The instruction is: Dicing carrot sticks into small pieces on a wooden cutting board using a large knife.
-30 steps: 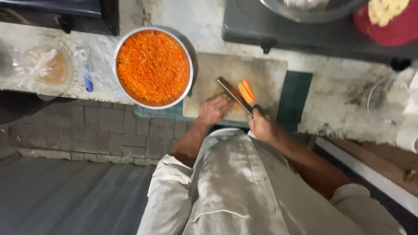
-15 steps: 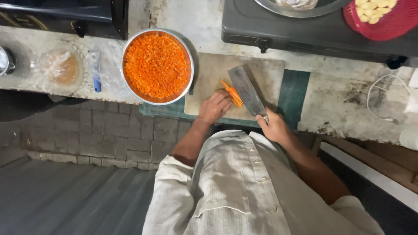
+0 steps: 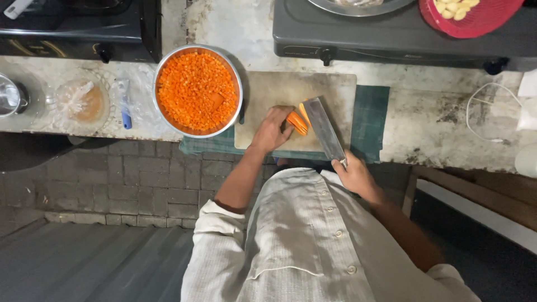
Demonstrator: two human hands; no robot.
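On a pale cutting board [image 3: 279, 92] lie orange carrot pieces [image 3: 298, 121]. My left hand [image 3: 272, 130] presses down on them from the left, fingers curled over their near end. My right hand [image 3: 354, 176] grips the handle of a broad cleaver [image 3: 324, 128], whose blade rests flat-side up against the right of the carrot. To the left of the board stands a round metal bowl [image 3: 238, 84] full of diced carrot [image 3: 196, 92].
A dark green mat [image 3: 372, 114] lies under the board. Two dark stoves [image 3: 391, 33] sit at the back, with a red basket [image 3: 472, 17] on the right one. A plastic bag [image 3: 81, 100] and a blue-handled tool [image 3: 124, 103] lie left. The counter edge drops to brick.
The cleaver has shifted from lying across the carrot to standing right of it. My left hand has closed in on the carrot pieces. The view has drifted slightly.
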